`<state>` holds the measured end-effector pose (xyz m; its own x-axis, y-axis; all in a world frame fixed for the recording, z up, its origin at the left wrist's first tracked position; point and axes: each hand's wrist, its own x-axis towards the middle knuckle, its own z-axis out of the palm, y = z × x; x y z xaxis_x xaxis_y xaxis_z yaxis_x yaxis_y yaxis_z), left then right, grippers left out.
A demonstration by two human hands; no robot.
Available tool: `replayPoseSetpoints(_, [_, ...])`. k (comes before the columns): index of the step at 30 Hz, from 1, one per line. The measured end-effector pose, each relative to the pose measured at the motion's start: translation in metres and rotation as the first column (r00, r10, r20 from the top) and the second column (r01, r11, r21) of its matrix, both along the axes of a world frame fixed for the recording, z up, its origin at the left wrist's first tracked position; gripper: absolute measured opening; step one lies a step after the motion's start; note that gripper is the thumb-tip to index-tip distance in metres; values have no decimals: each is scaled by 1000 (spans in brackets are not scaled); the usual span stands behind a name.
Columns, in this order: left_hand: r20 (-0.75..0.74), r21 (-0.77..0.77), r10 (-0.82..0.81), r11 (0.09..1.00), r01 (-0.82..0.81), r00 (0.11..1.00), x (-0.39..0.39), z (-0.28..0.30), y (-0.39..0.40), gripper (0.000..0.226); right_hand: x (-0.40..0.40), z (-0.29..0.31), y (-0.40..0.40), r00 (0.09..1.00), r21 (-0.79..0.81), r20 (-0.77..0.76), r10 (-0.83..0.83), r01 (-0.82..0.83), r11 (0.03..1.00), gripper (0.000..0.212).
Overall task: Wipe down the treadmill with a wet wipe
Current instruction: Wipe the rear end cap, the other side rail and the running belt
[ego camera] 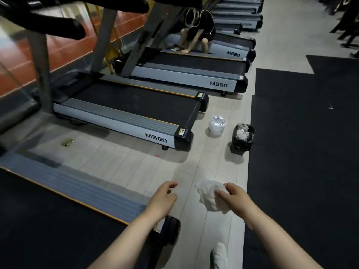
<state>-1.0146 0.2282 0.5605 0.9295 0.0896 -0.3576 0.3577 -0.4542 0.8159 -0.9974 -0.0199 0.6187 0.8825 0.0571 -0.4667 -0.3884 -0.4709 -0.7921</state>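
While a row of grey-and-black treadmills marked MS80 runs away along a pale tiled floor [120, 164], the nearest treadmill [58, 206] fills the lower left corner, its dark belt edged by a ribbed grey side rail with an orange strip. A second treadmill [124, 115] stands just beyond it across a strip of floor, and a third [186, 74] lies behind that. Black rubber matting [303, 152] covers the ground to the right. On a treadmill farther down the row, a person in dark clothes [200, 33] crouches low with one hand on the deck. Between the second treadmill's rear end and the matting sit a black-lined bin [242, 139] holding crumpled white material and, just beside it, a small white bucket [217, 125]. Both forearms reach forward at the bottom of the view. The right hand [236, 198] pinches a crumpled white wet wipe [208, 195] between thumb and fingers, held in the air over the floor, just off the nearest treadmill's rear corner. The left hand [164, 199] hovers beside it, fingers loosely curled and apart, holding nothing.
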Motion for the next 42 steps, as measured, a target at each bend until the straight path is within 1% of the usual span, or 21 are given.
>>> replayPoseSetpoints(3, [44, -1, 38, 999, -38, 998, 56, 4, -6, 37, 67, -2, -5, 999, 19, -4, 46, -46, 999, 9])
replayPoseSetpoints(5, [61, -2, 96, 995, -96, 994, 95, 6, -9, 35, 116, 1, -9, 996, 31, -7, 89, -89, 996, 11])
replayPoseSetpoints(10, [65, 97, 202, 973, -207, 977, 176, 14, -8, 36, 241, 12, -4, 975, 14, 11, 223, -223, 975, 14])
replayPoseSetpoints(13, [72, 110, 285, 950, -291, 956, 213, 16, 5, 34, 308, 17, 14, 945, -14, 22, 325, -325, 946, 10])
replayPoseSetpoints(17, [87, 97, 438, 890, -445, 895, 257, 13, 42, 37, 383, 15, 57, 899, -7, 34, 437, -437, 900, 9])
replayPoseSetpoints(20, [88, 89, 516, 848, -523, 852, 293, 5, 74, 30, 436, 6, 97, 858, -15, 8, 514, -514, 858, 12])
replayPoseSetpoints(24, [115, 179, 525, 824, -538, 843, 354, -10, 127, 38, 506, -2, 158, 819, -39, 9, 574, -573, 818, 17])
replayPoseSetpoints(26, [126, 228, 513, 818, -528, 849, 376, -9, 147, 40, 531, 3, 183, 805, -46, 3, 594, -593, 804, 13])
replayPoseSetpoints(30, [136, 230, 570, 777, -586, 810, 415, 0, 201, 38, 594, 3, 251, 749, -85, 26, 662, -658, 748, 11])
replayPoseSetpoints(34, [160, 221, 656, 704, -675, 737, 429, 17, 261, 37, 643, 0, 331, 655, -92, 2, 755, -752, 653, 13])
replayPoseSetpoints(37, [171, 221, 719, 638, -737, 674, 433, 22, 306, 36, 674, -4, 397, 583, -109, 15, 812, -807, 581, 13])
replayPoseSetpoints(40, [180, 227, 792, 544, -808, 583, 442, 22, 347, 36, 702, -3, 465, 462, -165, 25, 887, -873, 459, 17])
replayPoseSetpoints(42, [174, 207, 839, 481, -852, 516, 448, 20, 374, 37, 720, -3, 513, 388, -164, 27, 921, -907, 387, 18])
